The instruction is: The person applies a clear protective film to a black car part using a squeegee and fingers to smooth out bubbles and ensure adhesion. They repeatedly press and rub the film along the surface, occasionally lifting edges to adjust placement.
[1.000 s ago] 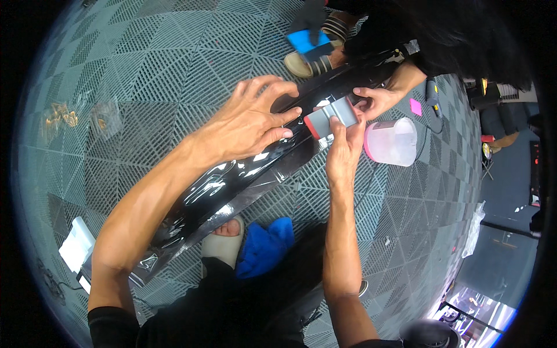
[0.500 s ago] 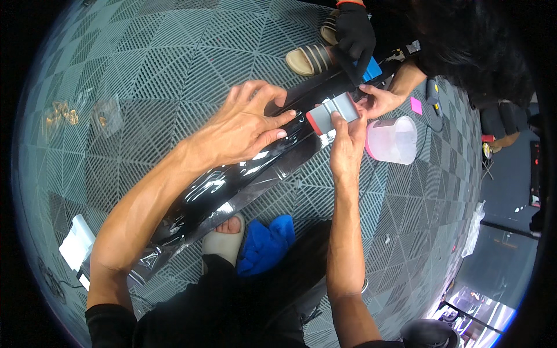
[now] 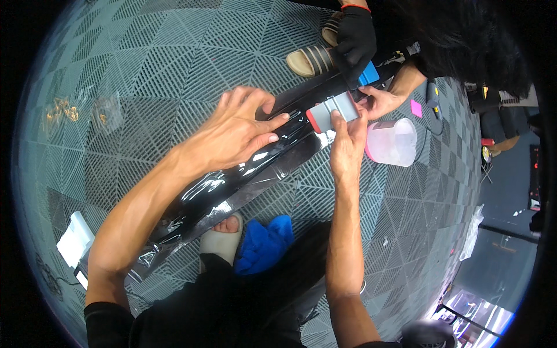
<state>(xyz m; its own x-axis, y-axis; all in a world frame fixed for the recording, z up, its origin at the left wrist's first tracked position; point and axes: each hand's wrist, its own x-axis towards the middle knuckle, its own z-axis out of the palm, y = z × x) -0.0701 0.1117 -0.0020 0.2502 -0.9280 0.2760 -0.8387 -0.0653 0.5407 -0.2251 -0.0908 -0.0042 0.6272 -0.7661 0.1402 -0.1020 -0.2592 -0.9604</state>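
Note:
A long glossy black panel (image 3: 200,194), with a strip of clear film (image 3: 272,174) along its near side, runs from lower left to upper right. My left hand (image 3: 238,130) rests over its middle, index finger and thumb stretched along the surface and the other fingers loosely bent, with nothing held. Between the thumb and fingers of my right hand (image 3: 345,139) is a flat grey squeegee (image 3: 332,113) with red edges, close above the panel. Just beyond it, a co-worker's bare hand (image 3: 380,103) and black-gloved hand (image 3: 355,40) are at the far end, by a blue squeegee (image 3: 368,73).
A translucent pink-tinted tub (image 3: 394,142) stands right of my right hand. A blue cloth (image 3: 264,243) lies by my sandalled foot (image 3: 226,232). The co-worker's striped sandal (image 3: 309,61) is beyond the panel. A pink square (image 3: 416,108) and a corded tool (image 3: 433,95) lie at right on the tiled floor.
My left hand has slid slightly left along the panel, away from the grey squeegee. My right hand stays nearly still. The co-worker's gloved hand and blue squeegee have shifted a little.

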